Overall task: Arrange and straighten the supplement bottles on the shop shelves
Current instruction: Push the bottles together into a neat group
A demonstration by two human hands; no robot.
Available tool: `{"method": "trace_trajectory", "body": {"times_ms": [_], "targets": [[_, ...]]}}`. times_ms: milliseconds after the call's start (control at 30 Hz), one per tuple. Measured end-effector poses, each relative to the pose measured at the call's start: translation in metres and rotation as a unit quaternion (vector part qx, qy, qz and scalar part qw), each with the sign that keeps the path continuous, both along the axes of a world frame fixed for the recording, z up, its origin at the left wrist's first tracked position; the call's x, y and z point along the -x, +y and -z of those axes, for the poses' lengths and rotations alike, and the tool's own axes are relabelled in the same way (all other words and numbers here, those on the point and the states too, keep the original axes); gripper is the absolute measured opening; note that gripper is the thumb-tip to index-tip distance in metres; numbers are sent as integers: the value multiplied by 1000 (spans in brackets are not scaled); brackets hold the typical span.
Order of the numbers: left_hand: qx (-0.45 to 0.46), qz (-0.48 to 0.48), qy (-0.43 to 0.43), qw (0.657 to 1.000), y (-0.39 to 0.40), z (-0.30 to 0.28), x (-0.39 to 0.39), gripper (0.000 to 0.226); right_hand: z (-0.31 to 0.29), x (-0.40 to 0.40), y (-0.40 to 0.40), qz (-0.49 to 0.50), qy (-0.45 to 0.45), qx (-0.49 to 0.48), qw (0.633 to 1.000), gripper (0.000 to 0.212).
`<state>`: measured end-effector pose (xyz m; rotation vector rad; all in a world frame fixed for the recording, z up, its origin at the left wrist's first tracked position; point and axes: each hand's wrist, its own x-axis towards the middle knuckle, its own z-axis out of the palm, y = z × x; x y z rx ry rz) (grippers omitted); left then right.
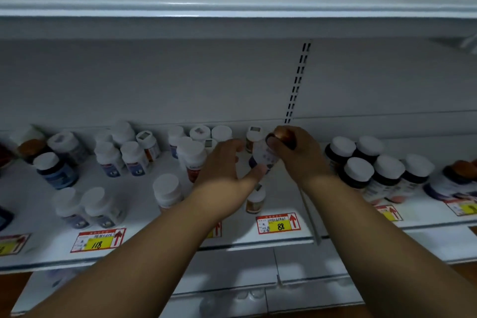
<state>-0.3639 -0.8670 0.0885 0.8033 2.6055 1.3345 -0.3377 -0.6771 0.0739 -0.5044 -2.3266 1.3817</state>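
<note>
On the white metal shop shelf (232, 240), near its back edge, the right hand (296, 155) is gripping the copper-capped white-labelled bottle (265, 156) by its cap while the left hand (224, 162) is steadying its base with thumb and loosely spread fingers (mid-straightening); next, seemingly, setting it upright in line.

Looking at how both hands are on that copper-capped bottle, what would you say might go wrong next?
1. The right hand holds the copper-capped bottle by its cap; if the grip slips, it could fall onto the small brown bottle below.
2. The left hand sits close to a white-capped bottle and could knock it over.
</note>
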Motion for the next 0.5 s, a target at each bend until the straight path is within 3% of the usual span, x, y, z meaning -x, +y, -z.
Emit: {"method": "trace_trajectory", "body": {"times_ms": [167,300,500], "targets": [[-19,68,48,996,-2,-24,-31,83,-43,-57,-16,21,73,182,980,44],[-32,133,1,991,10,-36,-66,92,-69,-99,-19,6,96,180,979,50],[-43,211,-35,976,47,-40,-134,73,-82,-177,6,39,83,127,988,50]]}}
